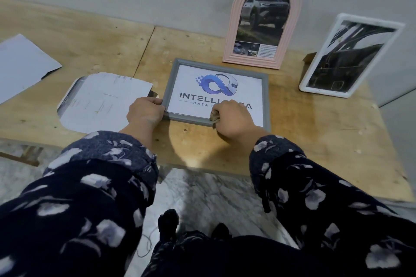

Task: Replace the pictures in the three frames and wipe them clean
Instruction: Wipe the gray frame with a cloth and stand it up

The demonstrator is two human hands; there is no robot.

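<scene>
A grey frame [265, 94] lies flat on the wooden table [326, 137], holding a white print with a blue logo. My left hand [145, 113] grips its near left corner. My right hand [234, 120] is curled round a small crumpled cloth [214, 119] and presses it on the glass near the frame's lower edge, covering part of the lettering. A pink arched frame [231, 36] with a car photo leans on the wall behind. To the right stands a white frame [315, 74] with a dark photo, tilted back.
Two loose sheets lie left of the grey frame: a cut print [101, 101] face down beside my left hand, and a larger white paper [22, 65] at the far left. The table's front edge is close to my body; marble floor shows below.
</scene>
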